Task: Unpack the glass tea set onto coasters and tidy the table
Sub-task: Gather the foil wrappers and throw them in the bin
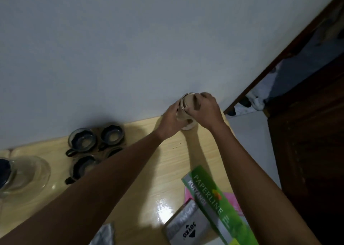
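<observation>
Both my hands hold a clear glass jar [187, 105] at the far edge of the wooden table [167, 162], close to the wall. My left hand [170, 121] wraps its left side and my right hand [206, 110] grips its right side and rim. The jar stands on a pale round coaster [188, 127]. Several dark glass cups [82, 139] sit grouped at the left, some partly hidden by my left forearm. A large clear glass teapot [24, 175] stands at the far left edge of the view.
A green Paperline booklet [214, 202], a pink sheet [230, 198] and a grey Joyko box [188, 230] lie at the near right. A grey cloth [105, 234] lies at the near edge. A dark wooden door [307, 133] stands at the right.
</observation>
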